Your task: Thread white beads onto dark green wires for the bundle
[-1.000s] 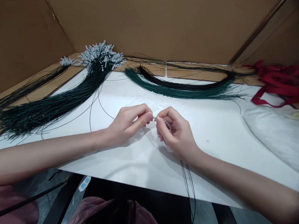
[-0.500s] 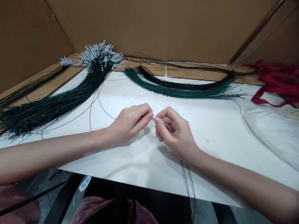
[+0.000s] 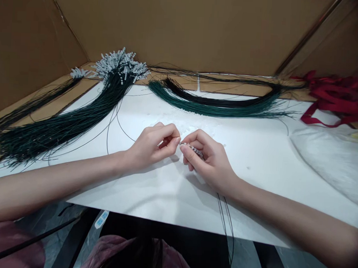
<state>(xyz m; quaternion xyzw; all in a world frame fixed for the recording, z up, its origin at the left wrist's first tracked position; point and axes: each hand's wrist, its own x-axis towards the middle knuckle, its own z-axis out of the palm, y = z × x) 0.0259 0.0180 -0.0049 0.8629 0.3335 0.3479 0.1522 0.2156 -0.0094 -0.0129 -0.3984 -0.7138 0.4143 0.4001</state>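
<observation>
My right hand (image 3: 212,163) is closed around a wire stem strung with small white beads (image 3: 197,151). Its thumb and forefinger pinch the beaded tip. Dark thin wires (image 3: 226,218) come out below that wrist and hang past the table's front edge. Just left of the tip, my left hand (image 3: 154,146) is closed in a thumb-and-forefinger pinch, with a small gap between the two hands. Whatever the left fingertips hold, if anything, is too small to make out. Small white bits (image 3: 188,124) lie on the white tabletop (image 3: 163,205) behind the hands.
A thick bundle of green wires with white beaded ends (image 3: 77,118) lies at left, a thinner bundle (image 3: 39,100) beside it. Loose green wires (image 3: 216,108) curve along the back. Red ribbon (image 3: 336,102) and a clear plastic bag (image 3: 336,162) lie right. Cardboard walls (image 3: 178,30) enclose the back.
My left hand has drawn slightly left, away from the beaded tip. My right fingers have moved a little left and down, and more of the white beads shows between them.
</observation>
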